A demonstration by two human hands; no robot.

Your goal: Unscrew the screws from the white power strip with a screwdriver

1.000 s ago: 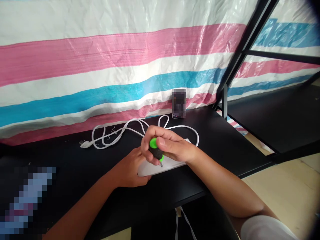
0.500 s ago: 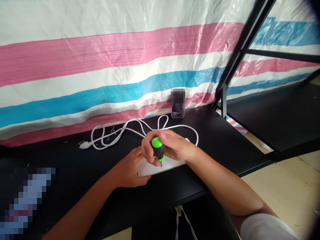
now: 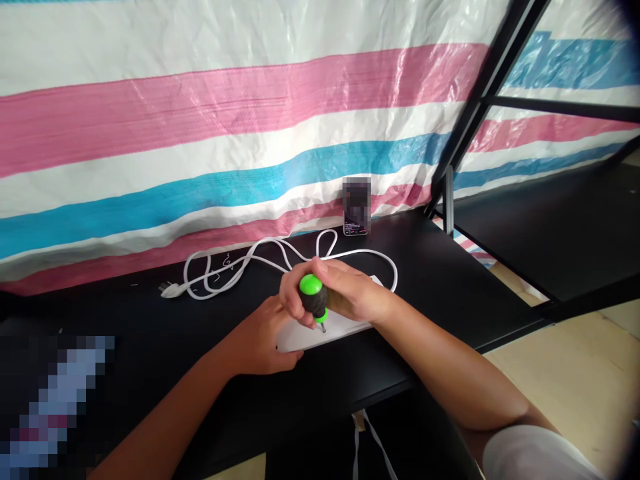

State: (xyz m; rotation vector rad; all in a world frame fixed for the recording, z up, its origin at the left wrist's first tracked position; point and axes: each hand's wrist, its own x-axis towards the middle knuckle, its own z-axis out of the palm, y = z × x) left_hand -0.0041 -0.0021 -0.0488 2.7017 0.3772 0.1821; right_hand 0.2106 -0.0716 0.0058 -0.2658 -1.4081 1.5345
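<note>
A white power strip (image 3: 300, 340) lies on the black table (image 3: 320, 380), its far part covered by my hands. My left hand (image 3: 263, 337) grips its left end, thumb along the near edge and fingers over the far side. In my right hand (image 3: 345, 287) is a short screwdriver (image 3: 314, 297) with a green and black handle. Its shaft points down, and the tip meets the strip's upper face; a screw there is too small to make out. The strip's white cord (image 3: 395, 267) leaves the right end and loops behind my hands to a plug (image 3: 171, 291) at the left.
A phone (image 3: 356, 208) stands upright against the striped plastic sheet (image 3: 225, 187) at the back. Black metal frame bars (image 3: 463, 127) rise on the right beside another black surface (image 3: 555, 227). A blurred-out bluish item (image 3: 60, 400) lies at lower left.
The screwdriver handle has tipped slightly to the left in my right hand, its fingers shifting with it. My left hand and the power strip stay in place.
</note>
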